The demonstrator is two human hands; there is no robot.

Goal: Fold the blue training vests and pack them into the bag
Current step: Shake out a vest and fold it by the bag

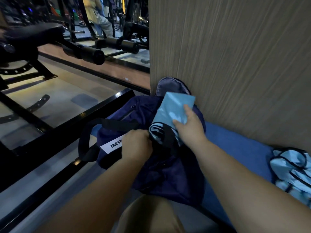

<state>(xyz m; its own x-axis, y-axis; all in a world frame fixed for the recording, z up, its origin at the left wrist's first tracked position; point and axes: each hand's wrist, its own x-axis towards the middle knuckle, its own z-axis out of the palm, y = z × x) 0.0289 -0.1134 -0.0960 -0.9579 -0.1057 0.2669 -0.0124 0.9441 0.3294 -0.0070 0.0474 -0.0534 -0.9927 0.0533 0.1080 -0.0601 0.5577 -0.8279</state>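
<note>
A dark navy bag (168,172) with black straps and a white label lies on a blue mat in front of me. My left hand (137,146) grips the bag's edge beside its opening. My right hand (190,127) holds a folded light-blue vest (171,110) that sits at the bag's mouth, its lower end under a black strap. A loose heap of light-blue vests with dark trim (292,172) lies on the mat at the right edge.
A wood-grain wall panel (235,56) stands right behind the bag. The blue mat (235,145) runs along its foot. To the left are black gym machine frames (55,130), a padded bench (33,34) and roller pads. A person sits far back.
</note>
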